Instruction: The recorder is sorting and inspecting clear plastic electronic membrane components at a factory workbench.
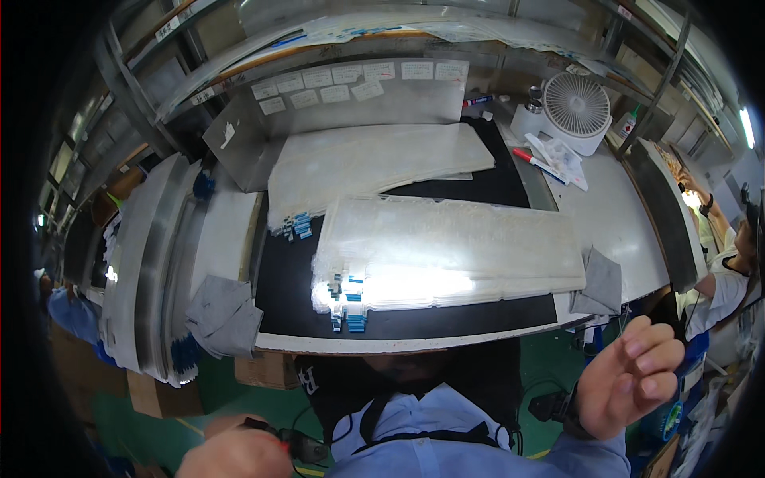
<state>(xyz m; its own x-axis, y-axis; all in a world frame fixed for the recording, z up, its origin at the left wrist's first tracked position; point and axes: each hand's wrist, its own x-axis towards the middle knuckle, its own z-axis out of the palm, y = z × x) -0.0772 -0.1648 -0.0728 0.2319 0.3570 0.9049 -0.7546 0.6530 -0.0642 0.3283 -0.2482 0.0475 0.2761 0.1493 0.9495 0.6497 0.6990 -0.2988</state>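
Observation:
My right hand (632, 381) is raised off the bench's front right corner, its fingers loosely curled and no object visible in them. My left hand (231, 452) is low at the bottom left, below the bench edge; motion smears its fingers. Neither hand touches the work. A long, shiny, translucent flat panel stack (454, 247) lies on the black mat (287, 275), with blue tabs (348, 307) at its left end. Behind it lies a second similar stack (382, 155), angled, with more blue tabs (297, 226). Folded grey cloths lie at the left (225, 316) and right (599, 283).
A white fan (575, 105) stands at the back right near a red marker (526, 157) and crumpled white plastic (560, 157). A metal back plate (358, 94) carries paper labels. Curved metal sheets (155, 263) stand at left. Another person (717, 295) works at right.

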